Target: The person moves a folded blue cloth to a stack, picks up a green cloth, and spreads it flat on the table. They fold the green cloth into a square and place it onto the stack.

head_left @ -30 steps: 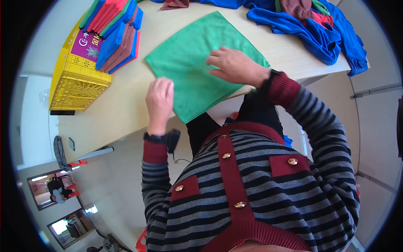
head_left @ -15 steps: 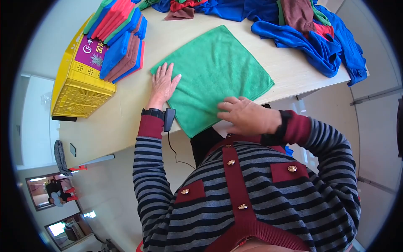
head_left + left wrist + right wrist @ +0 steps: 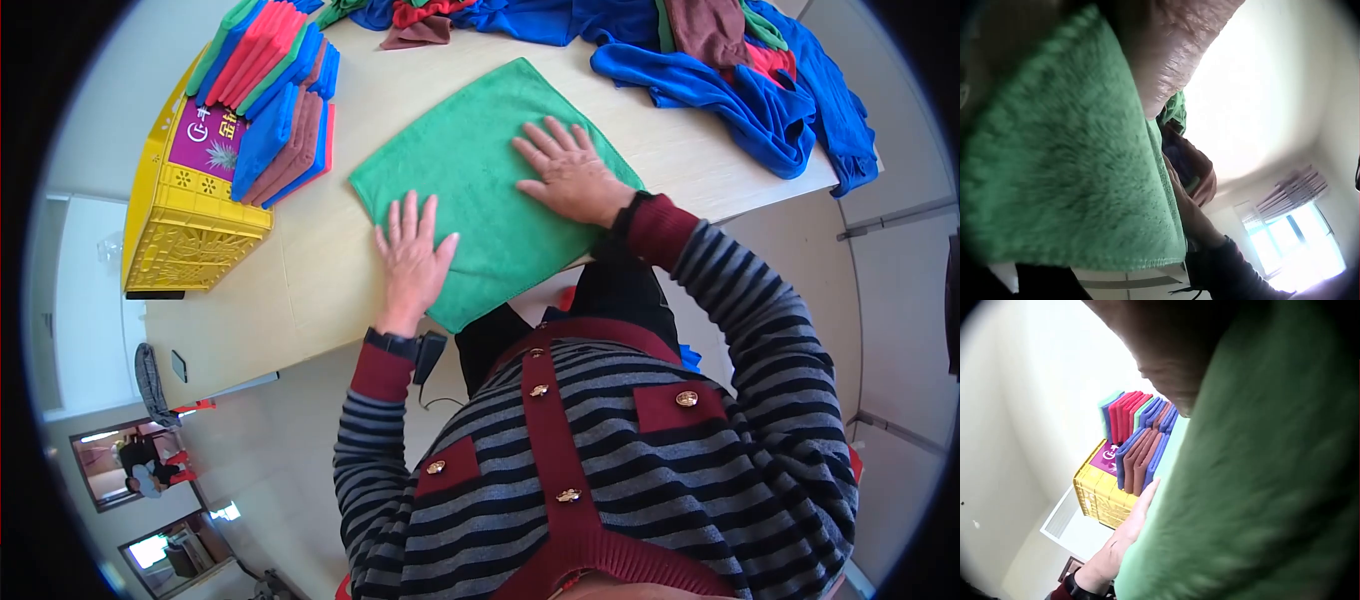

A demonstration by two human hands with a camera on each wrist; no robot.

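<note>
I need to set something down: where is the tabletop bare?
The table is bare between the yellow crate and the green cloth, and between that cloth and the blue cloths at right. Crowded: the far side, under loose cloths, and around the crate, with folded cloths.

Illeg. Chinese chars [image 3: 227, 128], purple crate label [image 3: 205, 142]

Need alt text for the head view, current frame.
A person's left hand and right hand rest, fingers spread, on a green cloth laid out on a table. Folded cloths and a yellow crate stand at left; crumpled cloths lie heaped along the far side and at right.
</note>
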